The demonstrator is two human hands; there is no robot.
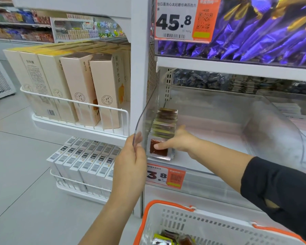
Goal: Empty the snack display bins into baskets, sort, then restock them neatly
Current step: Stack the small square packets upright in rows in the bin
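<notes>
Clear plastic forms the bin [219, 121] on the lower shelf, and its thin front-left edge is pinched by the left hand [131, 156]. A row of flat snack packets [164, 128] is stood upright against the bin's left wall, near its front corner. The front packet, red-brown, is pressed by the thumb of the right hand [177, 140], while the fingers are curled round the far side of the row.

From the head view, one row of packets is counted, roughly a dozen, though the back ones blur together. One basket [166, 221], white with orange handles, is seen below the shelf's front edge; at least three packets lie in its bottom.

A slip is judged likely: if the right hand's grip is loosened, the row could fan out and topple flat across the bin floor. The wall, if bent too far, could spring back and scatter them.
</notes>
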